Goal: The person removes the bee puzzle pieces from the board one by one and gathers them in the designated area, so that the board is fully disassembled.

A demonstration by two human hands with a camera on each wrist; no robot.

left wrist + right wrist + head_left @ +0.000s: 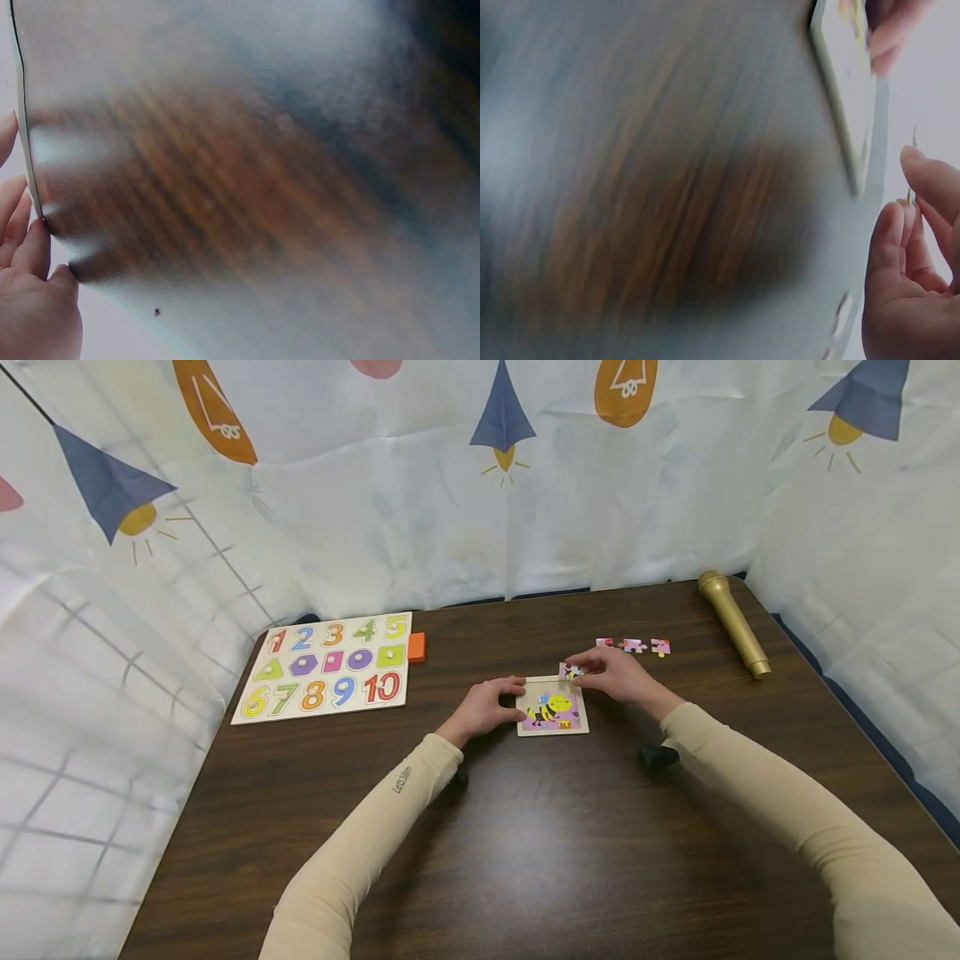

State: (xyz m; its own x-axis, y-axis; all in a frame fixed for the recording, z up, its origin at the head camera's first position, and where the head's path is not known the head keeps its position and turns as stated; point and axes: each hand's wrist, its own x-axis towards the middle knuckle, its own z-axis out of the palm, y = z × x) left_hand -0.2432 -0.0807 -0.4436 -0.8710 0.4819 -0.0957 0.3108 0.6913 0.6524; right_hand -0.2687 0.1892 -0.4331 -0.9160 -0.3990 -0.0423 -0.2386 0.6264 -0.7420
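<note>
A small wooden puzzle board (552, 732) lies near the middle of the table, partly filled with a yellow-and-black bee picture (558, 704) on pink. My left hand (486, 707) holds its left side, fingers at the upper corner and thumb lower down the edge. Between thumb and fingers of my right hand (617, 675) is a pink jigsaw piece (567, 672), pinched at the board's upper right corner. The right wrist view catches this piece (911, 197) edge-on, beside the board (838, 97). Just beyond the right hand, several loose jigsaw pieces (634, 645) lie in a row.
A wooden number-and-shape board (318, 668) occupies the table's back left, with an orange block (417, 647) at its right edge. Toward the back right lies a gold microphone (735, 622). White patterned curtain (435, 527) hangs behind the dark table (525, 852).
</note>
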